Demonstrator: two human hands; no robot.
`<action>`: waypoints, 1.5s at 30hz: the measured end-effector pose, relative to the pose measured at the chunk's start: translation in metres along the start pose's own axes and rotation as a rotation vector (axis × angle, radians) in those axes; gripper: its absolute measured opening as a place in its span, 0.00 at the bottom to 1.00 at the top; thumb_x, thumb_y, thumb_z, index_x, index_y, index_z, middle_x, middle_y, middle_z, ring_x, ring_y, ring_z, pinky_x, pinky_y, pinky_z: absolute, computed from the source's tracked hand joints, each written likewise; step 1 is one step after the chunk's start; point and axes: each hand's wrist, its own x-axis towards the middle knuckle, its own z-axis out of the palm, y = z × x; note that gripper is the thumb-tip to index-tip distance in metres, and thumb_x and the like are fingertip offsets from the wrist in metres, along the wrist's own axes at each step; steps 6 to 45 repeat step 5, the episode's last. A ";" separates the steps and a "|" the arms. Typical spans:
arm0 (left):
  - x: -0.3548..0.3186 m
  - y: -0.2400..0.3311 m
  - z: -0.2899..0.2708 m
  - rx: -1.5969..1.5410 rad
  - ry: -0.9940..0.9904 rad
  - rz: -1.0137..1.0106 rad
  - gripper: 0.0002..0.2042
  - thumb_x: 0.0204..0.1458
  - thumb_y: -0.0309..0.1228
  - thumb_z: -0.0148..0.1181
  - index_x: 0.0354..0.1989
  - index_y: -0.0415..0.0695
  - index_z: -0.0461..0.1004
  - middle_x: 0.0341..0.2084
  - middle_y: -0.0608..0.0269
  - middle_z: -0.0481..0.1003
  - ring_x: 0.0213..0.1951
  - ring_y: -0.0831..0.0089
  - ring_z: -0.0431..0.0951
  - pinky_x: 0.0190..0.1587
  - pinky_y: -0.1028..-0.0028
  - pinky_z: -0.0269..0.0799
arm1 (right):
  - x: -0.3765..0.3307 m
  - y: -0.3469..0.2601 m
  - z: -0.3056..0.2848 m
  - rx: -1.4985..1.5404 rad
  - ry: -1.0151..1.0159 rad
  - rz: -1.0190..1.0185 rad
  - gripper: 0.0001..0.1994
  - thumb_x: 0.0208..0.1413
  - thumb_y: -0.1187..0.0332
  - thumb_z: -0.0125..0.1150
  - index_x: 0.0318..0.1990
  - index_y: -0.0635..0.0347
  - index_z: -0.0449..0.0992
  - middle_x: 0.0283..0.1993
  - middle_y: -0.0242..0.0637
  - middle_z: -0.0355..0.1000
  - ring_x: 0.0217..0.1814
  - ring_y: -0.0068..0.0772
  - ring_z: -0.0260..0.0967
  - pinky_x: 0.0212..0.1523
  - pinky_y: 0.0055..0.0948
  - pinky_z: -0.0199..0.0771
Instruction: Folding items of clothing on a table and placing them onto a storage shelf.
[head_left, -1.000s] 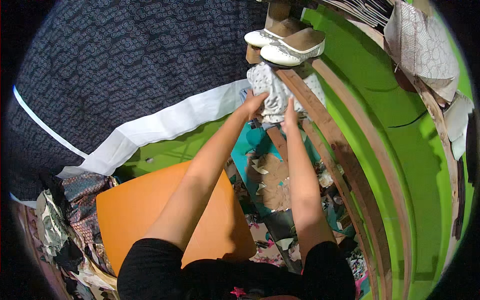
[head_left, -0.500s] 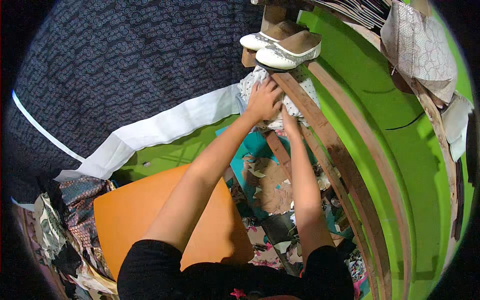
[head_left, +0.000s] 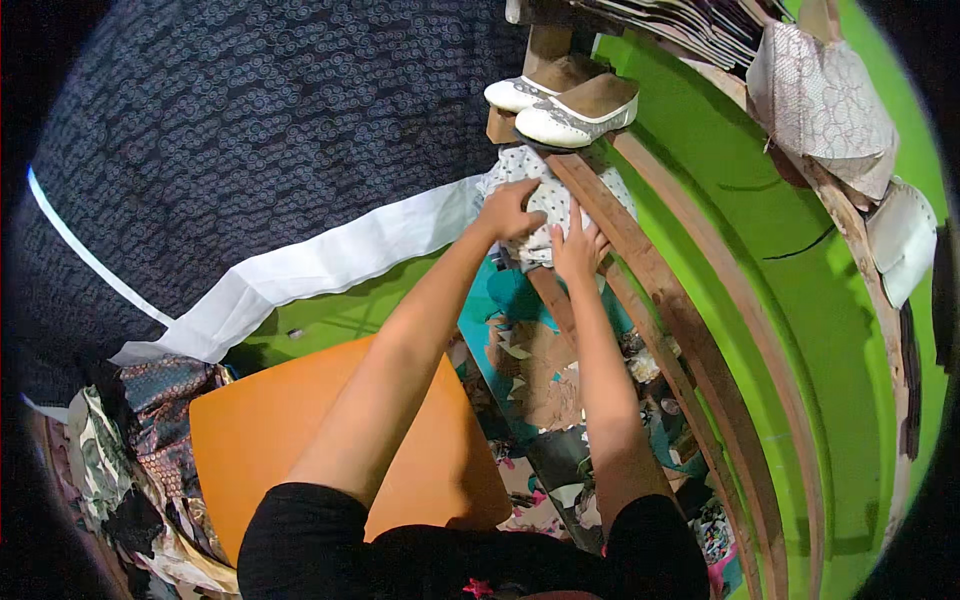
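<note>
A white cloth with small dark dots (head_left: 520, 167) lies bunched at the wooden slats, just below a pair of shoes. My left hand (head_left: 506, 212) rests on its left side, index finger and thumb apart with cloth showing between them; the other fingers are partly hidden. On the cloth's lower right lies my right hand (head_left: 576, 250), palm down, fingers spread, next to the nearest brown wooden slat (head_left: 640, 240). White and grey flat shoes (head_left: 565, 125) sit on the slats just beyond the cloth.
An orange panel (head_left: 330, 440) lies under my left forearm. Dark patterned fabric with a white border strip (head_left: 330, 250) hangs at the left. Scraps of material (head_left: 550, 380) litter the area below the slats. Right of them is a green surface (head_left: 740, 150), with whitish textured material (head_left: 825, 110) beyond.
My right hand has come up from the cloth's lower edge onto its top, fingers now spread. My left hand has drawn back slightly to the left, uncovering more dotted cloth.
</note>
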 end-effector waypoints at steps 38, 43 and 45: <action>-0.089 0.003 -0.016 -0.217 0.252 0.065 0.28 0.33 0.39 0.56 0.49 0.46 0.64 0.49 0.46 0.62 0.55 0.58 0.58 0.56 0.65 0.52 | -0.006 -0.001 -0.014 0.023 -0.149 0.023 0.32 0.47 0.53 0.49 0.60 0.39 0.46 0.62 0.51 0.36 0.64 0.58 0.29 0.56 0.59 0.28; -0.089 0.003 -0.016 -0.217 0.252 0.065 0.28 0.33 0.39 0.56 0.49 0.46 0.64 0.49 0.46 0.62 0.55 0.58 0.58 0.56 0.65 0.52 | -0.006 -0.001 -0.014 0.023 -0.149 0.023 0.32 0.47 0.53 0.49 0.60 0.39 0.46 0.62 0.51 0.36 0.64 0.58 0.29 0.56 0.59 0.28; -0.089 0.003 -0.016 -0.217 0.252 0.065 0.28 0.33 0.39 0.56 0.49 0.46 0.64 0.49 0.46 0.62 0.55 0.58 0.58 0.56 0.65 0.52 | -0.006 -0.001 -0.014 0.023 -0.149 0.023 0.32 0.47 0.53 0.49 0.60 0.39 0.46 0.62 0.51 0.36 0.64 0.58 0.29 0.56 0.59 0.28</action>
